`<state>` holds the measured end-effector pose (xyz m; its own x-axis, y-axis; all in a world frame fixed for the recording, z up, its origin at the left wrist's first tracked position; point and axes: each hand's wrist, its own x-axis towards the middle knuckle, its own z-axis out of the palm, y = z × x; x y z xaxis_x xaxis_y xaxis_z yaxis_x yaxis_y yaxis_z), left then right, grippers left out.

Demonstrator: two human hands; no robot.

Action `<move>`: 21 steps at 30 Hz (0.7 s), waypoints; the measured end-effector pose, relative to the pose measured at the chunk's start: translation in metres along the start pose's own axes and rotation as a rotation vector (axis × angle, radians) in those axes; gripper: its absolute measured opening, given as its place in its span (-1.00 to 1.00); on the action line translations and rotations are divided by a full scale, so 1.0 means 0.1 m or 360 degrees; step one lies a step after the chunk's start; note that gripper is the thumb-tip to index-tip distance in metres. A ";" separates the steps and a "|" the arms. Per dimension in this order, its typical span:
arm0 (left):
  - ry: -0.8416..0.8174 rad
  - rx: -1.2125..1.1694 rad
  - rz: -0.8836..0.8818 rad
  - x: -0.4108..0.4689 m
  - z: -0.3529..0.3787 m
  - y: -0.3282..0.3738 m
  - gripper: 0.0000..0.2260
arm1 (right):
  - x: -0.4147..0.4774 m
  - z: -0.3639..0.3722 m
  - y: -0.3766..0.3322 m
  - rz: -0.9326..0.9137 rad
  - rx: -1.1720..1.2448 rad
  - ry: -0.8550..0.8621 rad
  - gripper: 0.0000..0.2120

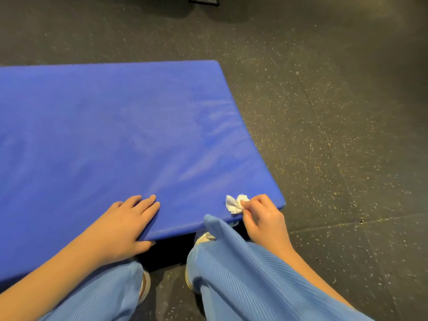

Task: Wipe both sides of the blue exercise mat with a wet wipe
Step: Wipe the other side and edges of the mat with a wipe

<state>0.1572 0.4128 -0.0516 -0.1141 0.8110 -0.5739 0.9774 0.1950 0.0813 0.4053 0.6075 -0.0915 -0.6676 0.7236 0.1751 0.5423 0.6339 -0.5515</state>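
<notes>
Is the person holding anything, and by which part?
The right hand pinches the crumpled wet wipe by its right end; the left hand rests flat on the mat.

The blue exercise mat (111, 135) lay across the dark speckled floor (347, 112), its near right corner close to the person's knees. The left hand (122, 225) rested on the mat's near edge with straight fingers on top and the thumb hooked under the edge. The right hand (261, 216) pinched a crumpled white wet wipe (235, 203) against the mat just beside that near right corner. Pale streaks showed on the mat's right part. Light blue ribbed trousers (231, 274) filled the near foreground, over light shoes (144, 288).
</notes>
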 end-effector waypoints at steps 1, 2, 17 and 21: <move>0.0071 0.0035 0.0054 0.00 -0.06 0.02 -0.32 | 0.00 0.00 -0.02 -0.0078 0.0047 -0.0050 -0.77; 0.0127 -0.0003 0.0050 0.01 -0.10 0.03 -0.33 | 0.02 -0.03 -0.02 -0.0133 0.0057 -0.0079 -0.78; 0.0434 -0.0426 -0.0108 -0.21 -0.66 -0.23 -0.40 | 0.53 -0.27 -0.61 -0.0726 0.0176 0.0194 -0.82; 0.0541 -0.0512 -0.0148 -0.21 -0.78 -0.31 -0.54 | 0.58 -0.46 -0.49 -0.0853 0.0084 0.0285 -0.87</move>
<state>0.1152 0.4330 0.0217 -0.3025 0.9061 -0.2958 0.8617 0.3926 0.3214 0.3630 0.6307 -0.0169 -0.7430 0.3424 0.5750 0.1223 0.9142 -0.3863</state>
